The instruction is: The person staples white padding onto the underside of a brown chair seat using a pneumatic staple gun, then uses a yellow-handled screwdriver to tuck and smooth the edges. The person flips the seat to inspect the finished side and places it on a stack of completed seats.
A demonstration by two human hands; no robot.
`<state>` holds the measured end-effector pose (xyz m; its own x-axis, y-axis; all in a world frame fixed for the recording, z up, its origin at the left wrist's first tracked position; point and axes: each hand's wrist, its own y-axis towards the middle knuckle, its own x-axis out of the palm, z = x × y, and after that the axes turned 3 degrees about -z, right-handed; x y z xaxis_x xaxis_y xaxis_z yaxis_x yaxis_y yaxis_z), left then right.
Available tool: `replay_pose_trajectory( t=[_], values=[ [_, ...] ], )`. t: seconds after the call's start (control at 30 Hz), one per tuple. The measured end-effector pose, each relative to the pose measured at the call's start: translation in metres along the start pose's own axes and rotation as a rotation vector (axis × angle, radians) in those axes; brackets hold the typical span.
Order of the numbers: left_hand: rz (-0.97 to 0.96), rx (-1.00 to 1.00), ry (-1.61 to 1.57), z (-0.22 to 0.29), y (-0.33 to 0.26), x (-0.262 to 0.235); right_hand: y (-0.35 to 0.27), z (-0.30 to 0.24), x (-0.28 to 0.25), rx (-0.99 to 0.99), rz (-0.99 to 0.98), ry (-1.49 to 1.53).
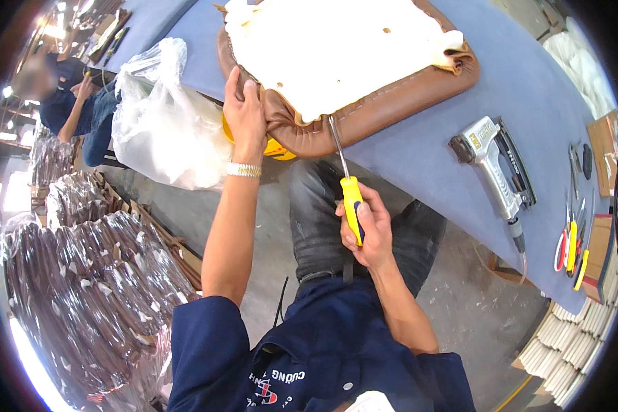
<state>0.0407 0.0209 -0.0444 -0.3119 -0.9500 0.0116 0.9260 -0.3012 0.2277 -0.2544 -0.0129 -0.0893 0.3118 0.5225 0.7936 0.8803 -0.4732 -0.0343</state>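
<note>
A brown leather-covered cushion panel (391, 96) with a white underside (336, 48) lies on the blue table, its near corner jutting past the edge. Staples or stitches run along the seam between leather and white cloth. My left hand (246, 113) grips the panel's left corner, thumb and fingers pressed on the leather. Closed round the yellow handle of a screwdriver (351, 199), my right hand (369, 226) holds its metal shaft pointing away from me. The screwdriver's tip meets the seam at the panel's near edge.
A silver staple gun (491, 165) with a hose rests on the blue table (426, 158) at right. Beyond it lie scissors (562, 248) and yellow-handled tools (582, 269). A clear plastic bag (165, 130) hangs at left, near plastic-wrapped brown pieces (96, 295). Another person (75, 103) sits far left.
</note>
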Motion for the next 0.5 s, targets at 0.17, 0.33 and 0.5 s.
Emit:
replay_pose_trajectory(
  t=[0.17,0.33,0.5],
  values=[
    [0.250,-0.033,-0.223,0.012,-0.094,-0.012,-0.013,-0.049,0.006,-0.101,-0.147,-0.717],
    [0.034,-0.571,-0.472,0.003,-0.205,-0.014,-0.018,-0.041,0.021,-0.047,-0.198,-1.353],
    [0.113,-0.770,-0.549,-0.075,-0.170,-0.053,-0.027,-0.045,0.033,0.099,-0.212,-1.651]
  ],
)
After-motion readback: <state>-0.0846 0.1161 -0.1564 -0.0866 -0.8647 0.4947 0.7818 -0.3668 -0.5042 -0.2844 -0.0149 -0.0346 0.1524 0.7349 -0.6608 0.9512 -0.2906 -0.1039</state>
